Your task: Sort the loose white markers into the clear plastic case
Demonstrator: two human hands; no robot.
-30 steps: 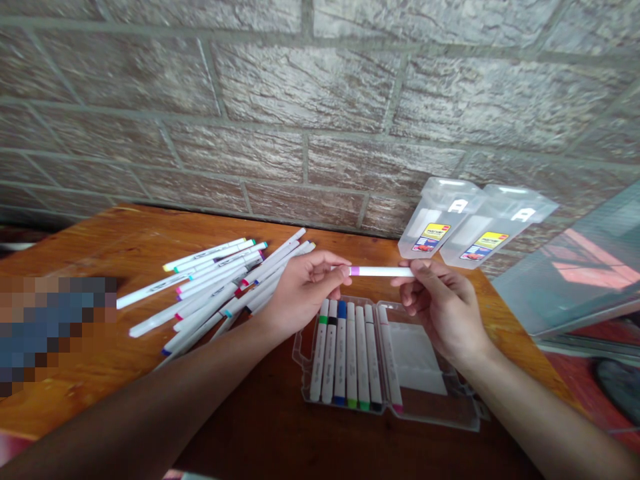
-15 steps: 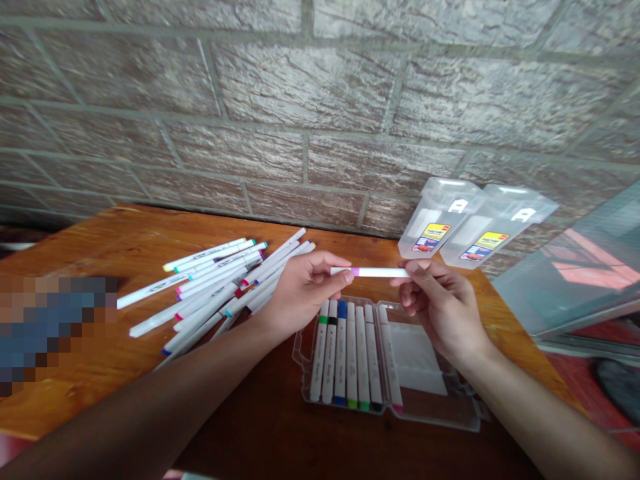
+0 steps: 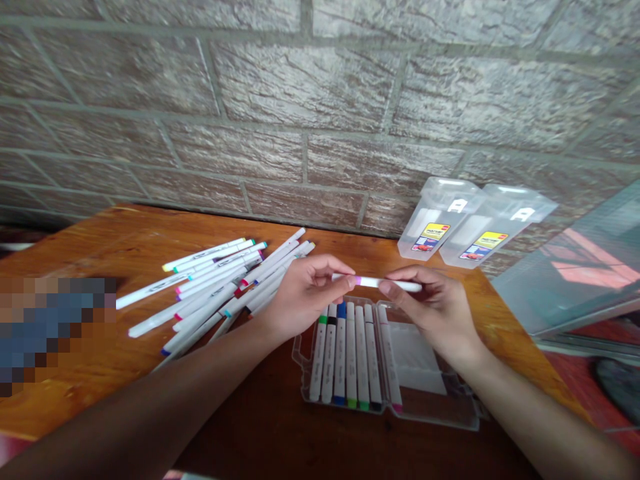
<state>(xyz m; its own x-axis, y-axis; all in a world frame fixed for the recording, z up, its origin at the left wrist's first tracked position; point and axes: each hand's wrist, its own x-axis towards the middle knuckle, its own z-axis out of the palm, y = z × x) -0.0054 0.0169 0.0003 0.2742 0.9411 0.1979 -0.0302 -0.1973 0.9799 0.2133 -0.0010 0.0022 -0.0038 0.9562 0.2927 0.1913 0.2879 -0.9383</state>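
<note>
A white marker [image 3: 371,282] with a purple band lies level between my two hands, above an open clear plastic case [image 3: 430,417]. My left hand [image 3: 313,293] pinches its left end between thumb and fingertips. My right hand [image 3: 433,307] grips it nearer the middle, and the white right end sticks out past the thumb. Below, several white markers [image 3: 350,360] stand side by side in the case's left half. One marker with a pink end [image 3: 391,360] lies along the left edge of the right half, beside a white paper sheet [image 3: 417,360].
A loose pile of white markers [image 3: 215,280] with coloured ends spreads over the wooden table [image 3: 90,373] at left. Two translucent containers [image 3: 435,220] with yellow labels stand at the back right by the brick wall [image 3: 260,153]. A blurred patch covers the far left.
My right hand has slid left along the marker from its end toward the middle. The marker now tilts slightly down to the right. My left hand keeps its pinch.
</note>
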